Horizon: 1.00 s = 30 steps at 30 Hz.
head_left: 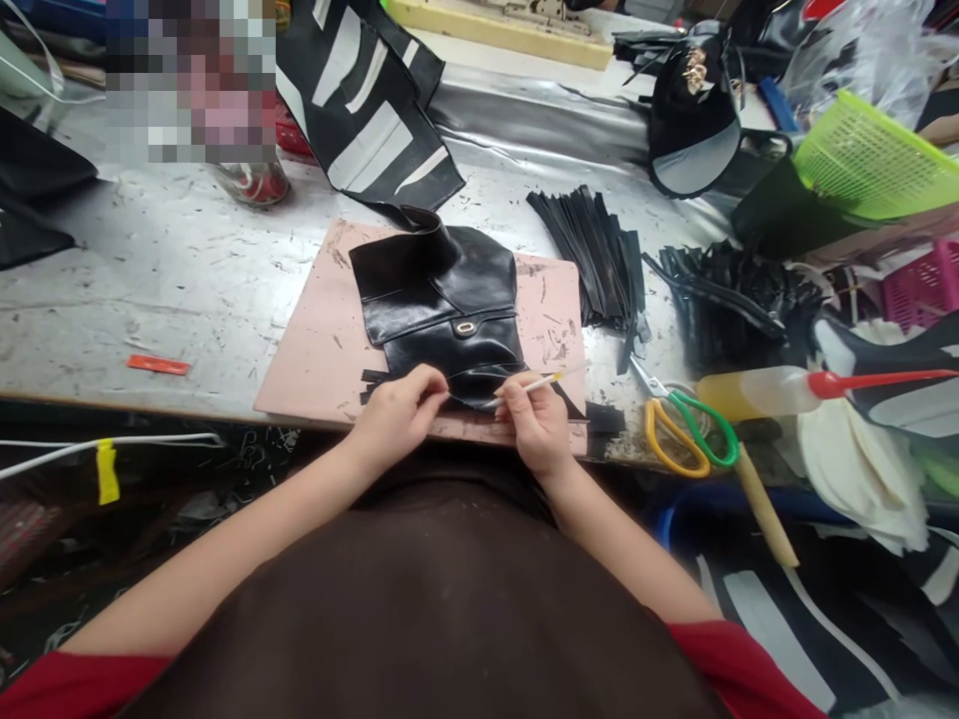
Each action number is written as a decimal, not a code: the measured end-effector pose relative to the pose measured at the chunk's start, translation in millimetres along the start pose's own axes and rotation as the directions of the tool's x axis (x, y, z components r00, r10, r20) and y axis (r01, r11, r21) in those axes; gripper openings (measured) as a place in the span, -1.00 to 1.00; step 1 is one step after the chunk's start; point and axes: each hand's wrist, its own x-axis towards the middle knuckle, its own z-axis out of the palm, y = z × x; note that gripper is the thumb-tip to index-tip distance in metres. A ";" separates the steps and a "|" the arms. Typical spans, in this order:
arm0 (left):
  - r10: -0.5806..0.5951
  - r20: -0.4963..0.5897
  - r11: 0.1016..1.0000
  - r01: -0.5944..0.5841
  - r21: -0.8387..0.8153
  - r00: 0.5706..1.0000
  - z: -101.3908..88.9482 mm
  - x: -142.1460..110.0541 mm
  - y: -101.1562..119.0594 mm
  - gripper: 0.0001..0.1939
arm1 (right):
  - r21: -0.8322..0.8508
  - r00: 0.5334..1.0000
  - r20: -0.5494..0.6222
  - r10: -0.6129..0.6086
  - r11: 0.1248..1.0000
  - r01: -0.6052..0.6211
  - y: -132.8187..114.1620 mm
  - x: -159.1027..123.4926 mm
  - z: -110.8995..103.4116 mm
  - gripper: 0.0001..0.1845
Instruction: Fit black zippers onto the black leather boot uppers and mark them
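A glossy black leather bag piece (457,270) with a small metal turn-lock lies on a pink board (300,350) in front of me. My left hand (401,411) is closed in a pinch at the piece's near left edge. My right hand (535,424) is closed around a thin white stick (540,382) with a yellow band, its fingertips at the near right edge of the leather. Whether the right fingertips also grip the leather is hard to see. Black strips (603,417) stick out from under the piece on both sides.
Scissors (678,439) with green and yellow handles lie right, beside a bottle (756,391) with a red nozzle. Bundled black strips (588,250) lie behind them. Black panels with grey patches (375,140) lie at the back. A green basket (876,160) stands far right.
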 end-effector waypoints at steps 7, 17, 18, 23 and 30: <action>-0.299 0.100 0.947 0.308 -0.096 0.949 -3.0 22.4 2.0 -0.92 | -0.106 0.988 -0.035 -0.150 0.984 0.146 3.4 -5.3 3.2 -0.85; -0.322 0.137 0.929 0.341 -0.146 0.937 -4.0 24.7 -0.1 -0.88 | -0.194 0.971 0.010 -0.237 0.952 0.235 5.2 -2.5 6.5 -0.87; -0.323 0.140 0.929 0.342 -0.145 0.936 -4.0 24.7 -0.4 -0.88 | -0.207 0.969 0.015 -0.246 0.947 0.244 5.1 -2.4 6.6 -0.87; -0.312 0.141 0.932 0.332 -0.148 0.940 -4.0 25.1 -1.0 -0.88 | -0.260 0.966 0.020 -0.259 0.931 0.255 4.9 -3.0 6.9 -0.87; -0.284 0.140 0.937 0.306 -0.169 0.948 -3.9 22.6 -2.7 -0.88 | -0.183 0.983 -0.035 -0.179 0.968 0.170 8.3 -4.5 7.0 -0.87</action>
